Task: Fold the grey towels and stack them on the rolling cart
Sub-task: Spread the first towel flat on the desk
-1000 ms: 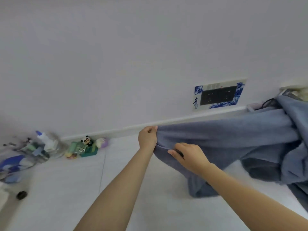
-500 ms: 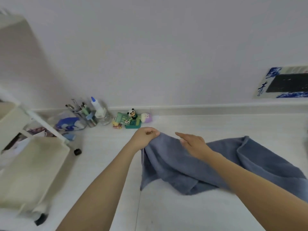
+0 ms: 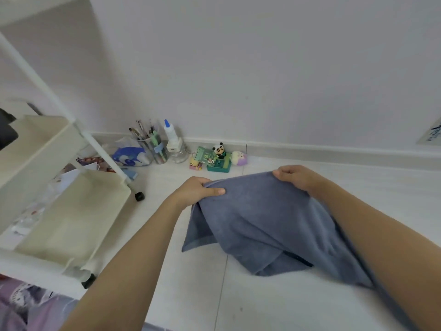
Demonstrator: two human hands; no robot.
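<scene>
My left hand (image 3: 199, 190) is pinched shut on the towel (image 3: 257, 223) at its top left corner, thumb on the near face, fingers curled behind. Right hand (image 3: 294, 177) is clamped on the same top edge further right, knuckles up, cloth bunched under the fingers. Between the 2 grips the edge runs nearly straight, slightly higher on the right.

Towel is blue-grey terry w/ a flat hem band along the left side. It hangs from my hands in front of me, above the floor (image 3: 238, 302); lower part is doubled, w/ a fold drooping to the tiles at bottom centre & more cloth trailing under my right forearm. Left corner flap hangs free.

Cart (image 3: 71, 211) stands to my left, cream trays on white posts, black casters. Near tray looks bare; upper tray mostly bare too, w/ something dark at its far left edge, can't tell what.

By the wall: clear cup (image 3: 152, 149) full of brushes & pens, glue bottle (image 3: 170, 134) sitting in a small jar, blue-white pouch (image 3: 130, 157) beside them. To the right, green toy tray (image 3: 218, 163) w/ a panda figure (image 3: 218, 149) on it.
</scene>
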